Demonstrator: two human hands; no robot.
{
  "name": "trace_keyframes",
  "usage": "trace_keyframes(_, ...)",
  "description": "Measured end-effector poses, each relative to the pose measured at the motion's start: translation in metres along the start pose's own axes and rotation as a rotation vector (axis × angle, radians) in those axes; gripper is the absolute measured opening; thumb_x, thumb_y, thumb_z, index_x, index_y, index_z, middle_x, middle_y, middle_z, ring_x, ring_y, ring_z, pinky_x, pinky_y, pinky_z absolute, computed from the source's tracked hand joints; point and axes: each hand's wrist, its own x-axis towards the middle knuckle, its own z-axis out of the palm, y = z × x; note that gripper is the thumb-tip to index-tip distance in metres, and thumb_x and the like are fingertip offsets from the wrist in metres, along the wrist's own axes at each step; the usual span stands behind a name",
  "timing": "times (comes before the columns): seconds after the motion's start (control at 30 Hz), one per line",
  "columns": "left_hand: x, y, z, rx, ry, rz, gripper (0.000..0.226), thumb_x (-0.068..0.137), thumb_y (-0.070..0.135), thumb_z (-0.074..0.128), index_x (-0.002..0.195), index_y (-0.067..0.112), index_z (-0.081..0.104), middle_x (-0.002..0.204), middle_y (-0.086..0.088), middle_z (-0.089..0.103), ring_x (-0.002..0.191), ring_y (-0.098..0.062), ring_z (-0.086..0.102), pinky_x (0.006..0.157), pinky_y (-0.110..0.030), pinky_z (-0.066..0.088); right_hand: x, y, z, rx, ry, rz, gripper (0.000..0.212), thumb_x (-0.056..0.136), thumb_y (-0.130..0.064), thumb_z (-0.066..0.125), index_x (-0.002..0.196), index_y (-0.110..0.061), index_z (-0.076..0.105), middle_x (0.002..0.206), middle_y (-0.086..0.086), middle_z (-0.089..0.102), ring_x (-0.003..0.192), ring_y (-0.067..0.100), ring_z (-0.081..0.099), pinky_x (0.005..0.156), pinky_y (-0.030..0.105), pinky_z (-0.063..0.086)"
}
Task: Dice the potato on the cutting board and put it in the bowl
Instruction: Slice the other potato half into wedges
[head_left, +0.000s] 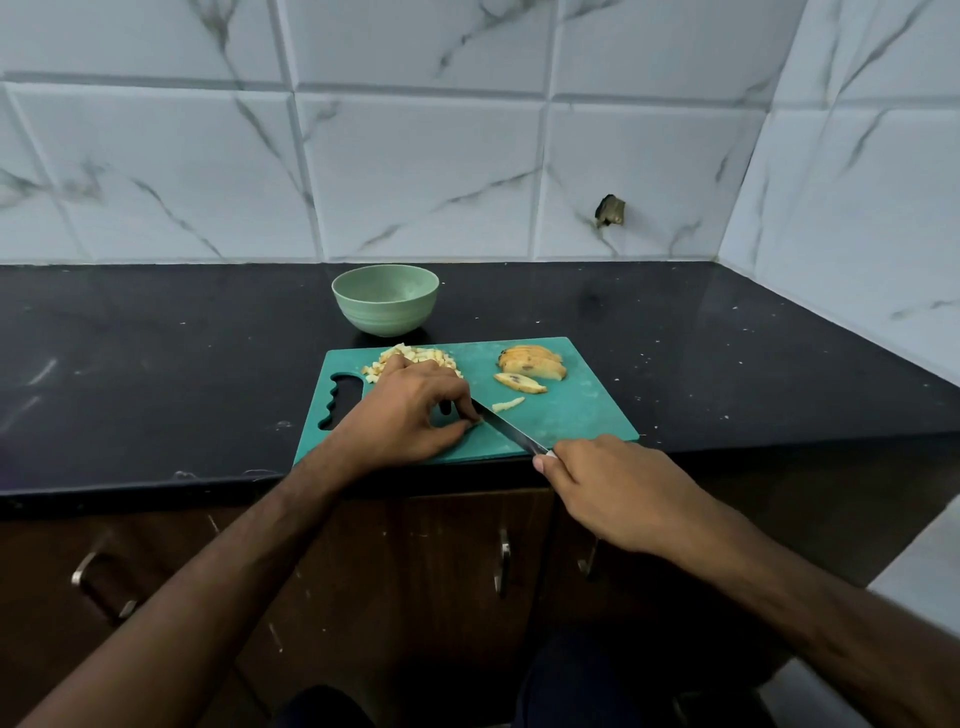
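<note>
A teal cutting board (582, 415) lies on the black counter. A pile of diced potato (415, 357) sits at its far left, partly hidden by my left hand (410, 410). Potato slices (532, 364) lie at the far right, and one thin strip (508, 404) rests beside the blade. My left hand's fingers curl down and pinch a small potato piece against the board by the knife tip. My right hand (613, 493) grips the handle of a knife (511, 430) whose blade angles across the board toward my left fingers. A pale green bowl (385, 299) stands behind the board.
The black counter (156, 364) runs left and right, backed by a marble-tiled wall (415, 156) and a side wall at the right. Cabinet doors with metal handles (503, 561) are below the counter edge.
</note>
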Motion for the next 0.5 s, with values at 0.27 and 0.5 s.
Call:
trace_keyframes(0.27, 0.0, 0.0, -0.001, 0.013, 0.013, -0.017, 0.011, 0.087, 0.035, 0.075, 0.085, 0.028, 0.067, 0.087, 0.017, 0.063, 0.089, -0.006, 0.054, 0.09, -0.043, 0.036, -0.003, 0.0, -0.017, 0.05, -0.03, 0.004, 0.042, 0.108, -0.053, 0.025, 0.083, -0.028, 0.048, 0.081, -0.006, 0.057, 0.073, 0.01, 0.056, 0.065, 0.032, 0.043)
trace_keyframes(0.5, 0.0, 0.0, -0.002, -0.018, 0.022, -0.019, 0.008, 0.085, 0.033, 0.077, 0.083, 0.03, 0.07, 0.084, 0.019, 0.063, 0.087, -0.002, 0.053, 0.088, -0.042, 0.036, -0.011, -0.004, -0.009, 0.052, -0.044, 0.008, 0.043, 0.108, -0.054, 0.027, 0.082, -0.027, 0.048, 0.077, -0.005, 0.057, 0.066, 0.01, 0.054, 0.057, 0.028, 0.036)
